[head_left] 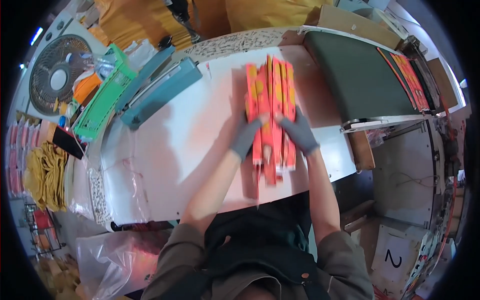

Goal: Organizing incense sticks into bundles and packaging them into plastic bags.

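Note:
A bundle of long, narrow red packets (272,95) with yellow markings stands out over the white table (175,150), running away from me. My left hand (244,135), in a grey glove with bare fingertips, presses its left side. On the right side, my right hand (300,132) in a matching glove squeezes inward, so the bundle is clamped between both. Both thumbs lie on top, near the middle. The packets' near ends are uneven, and one thin red strip hangs lower than the others. What the packets contain is hidden.
A dark green conveyor belt (345,75) lies at the right, with more red packets (407,75) at its far end. Back left are a blue-grey bar-shaped device (162,92), a green plastic basket (102,102) and a fan (57,79). A clear plastic bag (112,260) hangs below the table's left.

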Demonstrator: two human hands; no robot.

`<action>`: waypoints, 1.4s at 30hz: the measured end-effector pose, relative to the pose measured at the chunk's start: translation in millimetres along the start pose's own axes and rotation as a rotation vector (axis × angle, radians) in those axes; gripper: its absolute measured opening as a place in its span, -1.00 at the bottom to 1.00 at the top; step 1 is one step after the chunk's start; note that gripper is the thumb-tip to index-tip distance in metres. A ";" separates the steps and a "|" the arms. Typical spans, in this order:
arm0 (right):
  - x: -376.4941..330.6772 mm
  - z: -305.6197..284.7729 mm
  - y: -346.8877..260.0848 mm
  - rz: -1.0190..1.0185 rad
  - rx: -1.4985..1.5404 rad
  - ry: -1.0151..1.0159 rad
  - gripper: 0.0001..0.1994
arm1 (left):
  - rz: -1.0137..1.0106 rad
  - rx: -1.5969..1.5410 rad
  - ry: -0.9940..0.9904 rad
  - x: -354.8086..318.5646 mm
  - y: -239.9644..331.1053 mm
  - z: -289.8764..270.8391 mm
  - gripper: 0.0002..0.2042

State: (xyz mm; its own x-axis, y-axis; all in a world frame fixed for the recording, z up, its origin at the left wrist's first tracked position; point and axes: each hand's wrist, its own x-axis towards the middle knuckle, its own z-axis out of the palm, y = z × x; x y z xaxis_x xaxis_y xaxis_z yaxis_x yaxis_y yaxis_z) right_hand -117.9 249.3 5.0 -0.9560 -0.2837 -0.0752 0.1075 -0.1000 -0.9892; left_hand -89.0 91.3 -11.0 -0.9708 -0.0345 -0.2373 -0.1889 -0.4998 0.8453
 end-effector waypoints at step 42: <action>-61.8 177.5 -11.1 0.082 -0.177 -1.011 -0.85 | 0.570 1.194 0.221 -233.0 48.5 -182.0 -0.44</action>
State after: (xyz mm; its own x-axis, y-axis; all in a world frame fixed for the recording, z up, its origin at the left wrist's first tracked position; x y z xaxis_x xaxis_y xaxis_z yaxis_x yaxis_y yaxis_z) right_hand -11.6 98.6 43.1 -0.2621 -0.9615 -0.0831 0.0419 0.0747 -0.9963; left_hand 155.0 -82.4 -1.8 -0.9341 -0.1781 0.3094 0.1089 0.6832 0.7220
